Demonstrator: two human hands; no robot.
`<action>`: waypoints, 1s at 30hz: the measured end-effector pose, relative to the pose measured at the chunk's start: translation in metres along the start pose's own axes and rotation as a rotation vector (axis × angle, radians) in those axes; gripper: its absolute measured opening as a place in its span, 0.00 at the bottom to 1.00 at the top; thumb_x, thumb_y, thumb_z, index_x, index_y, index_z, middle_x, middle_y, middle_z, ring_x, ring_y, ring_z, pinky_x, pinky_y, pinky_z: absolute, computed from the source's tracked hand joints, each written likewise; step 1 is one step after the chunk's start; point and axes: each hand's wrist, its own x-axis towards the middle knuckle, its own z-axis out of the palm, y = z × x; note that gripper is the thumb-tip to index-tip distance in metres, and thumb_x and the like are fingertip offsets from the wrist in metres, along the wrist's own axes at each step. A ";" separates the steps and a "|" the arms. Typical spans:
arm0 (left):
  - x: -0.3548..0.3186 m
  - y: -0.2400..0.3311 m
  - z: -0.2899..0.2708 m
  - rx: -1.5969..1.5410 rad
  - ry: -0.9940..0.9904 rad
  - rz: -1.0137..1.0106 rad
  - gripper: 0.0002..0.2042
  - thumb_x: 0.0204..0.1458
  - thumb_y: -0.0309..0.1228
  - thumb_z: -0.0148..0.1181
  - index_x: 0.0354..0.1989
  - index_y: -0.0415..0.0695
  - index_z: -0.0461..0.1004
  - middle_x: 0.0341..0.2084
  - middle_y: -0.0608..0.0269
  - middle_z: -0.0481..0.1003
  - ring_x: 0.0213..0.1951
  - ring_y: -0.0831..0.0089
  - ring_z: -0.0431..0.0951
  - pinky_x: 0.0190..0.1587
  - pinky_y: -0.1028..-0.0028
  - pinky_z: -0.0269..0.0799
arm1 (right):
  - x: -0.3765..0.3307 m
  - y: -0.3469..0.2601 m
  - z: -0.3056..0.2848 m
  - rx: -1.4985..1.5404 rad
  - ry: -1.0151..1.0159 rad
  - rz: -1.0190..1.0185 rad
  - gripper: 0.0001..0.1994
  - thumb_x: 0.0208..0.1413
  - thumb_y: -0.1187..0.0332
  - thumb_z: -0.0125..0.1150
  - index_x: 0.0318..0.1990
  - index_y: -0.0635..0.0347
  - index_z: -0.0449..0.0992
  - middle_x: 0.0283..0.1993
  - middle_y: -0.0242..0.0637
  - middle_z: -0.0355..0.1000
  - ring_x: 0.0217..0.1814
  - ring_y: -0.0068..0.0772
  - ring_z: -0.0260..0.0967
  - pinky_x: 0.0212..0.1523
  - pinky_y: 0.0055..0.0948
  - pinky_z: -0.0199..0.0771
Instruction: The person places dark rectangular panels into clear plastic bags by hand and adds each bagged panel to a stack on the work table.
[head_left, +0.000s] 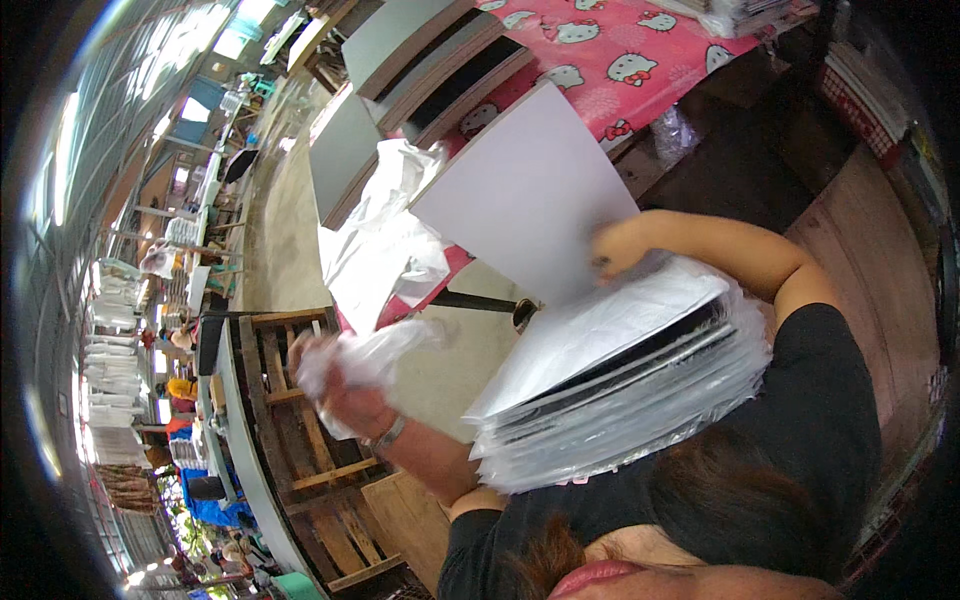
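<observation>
My left hand [345, 385], blurred by motion, grips a crumpled clear plastic bag [400, 345] out to the left. My right hand [620, 248] is closed on the near edge of a flat white panel [530, 190], which tilts up over the table. Between my arms, close against my body, is a thick stack of flat panels in clear plastic sleeves [620, 390], with dark layers showing at its side. Loose white plastic bags [390, 245] lie bunched left of the panel.
Stacks of similar panels with white tops [405, 40] stand on a table with a pink cartoon-print cover [660, 50]. A wooden pallet [310, 440] lies to the left. At the right is a red plastic crate [860, 105]. Work benches and people are far left.
</observation>
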 end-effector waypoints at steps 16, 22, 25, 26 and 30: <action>0.017 0.025 0.146 -0.521 0.024 -0.610 0.24 0.41 0.22 0.58 0.51 0.33 0.65 0.38 0.52 0.74 0.41 0.66 0.74 0.48 0.69 0.68 | 0.022 -0.135 -0.101 0.591 0.923 -0.509 0.11 0.50 0.70 0.63 0.40 0.61 0.71 0.26 0.30 0.69 0.29 0.17 0.65 0.32 0.19 0.65; 0.018 0.021 0.154 -0.459 0.093 -0.591 0.09 0.42 0.25 0.63 0.28 0.40 0.67 0.25 0.61 0.74 0.27 0.76 0.72 0.34 0.77 0.69 | 0.006 -0.139 -0.120 0.437 0.965 -0.374 0.14 0.48 0.62 0.66 0.23 0.64 0.75 0.16 0.27 0.60 0.24 0.15 0.55 0.27 0.22 0.61; 0.019 0.011 0.159 -0.466 0.096 -0.530 0.10 0.44 0.23 0.63 0.24 0.43 0.64 0.22 0.64 0.72 0.25 0.78 0.70 0.32 0.79 0.67 | 0.014 -0.134 -0.120 0.700 0.932 -0.400 0.13 0.49 0.61 0.65 0.27 0.63 0.78 0.16 0.29 0.62 0.24 0.16 0.56 0.28 0.21 0.62; 0.021 0.010 0.162 -0.423 0.054 -0.565 0.11 0.44 0.22 0.63 0.24 0.43 0.64 0.22 0.64 0.72 0.25 0.78 0.70 0.32 0.79 0.67 | 0.022 -0.120 -0.122 0.580 0.999 -0.458 0.12 0.50 0.61 0.64 0.31 0.62 0.79 0.18 0.28 0.65 0.24 0.18 0.60 0.29 0.21 0.64; 0.006 0.005 0.158 -0.409 -0.056 -0.624 0.09 0.46 0.23 0.63 0.28 0.42 0.67 0.28 0.68 0.70 0.28 0.80 0.69 0.33 0.83 0.64 | 0.031 -0.126 -0.119 0.675 1.130 -0.604 0.12 0.53 0.61 0.62 0.28 0.61 0.76 0.20 0.28 0.67 0.21 0.19 0.62 0.24 0.21 0.64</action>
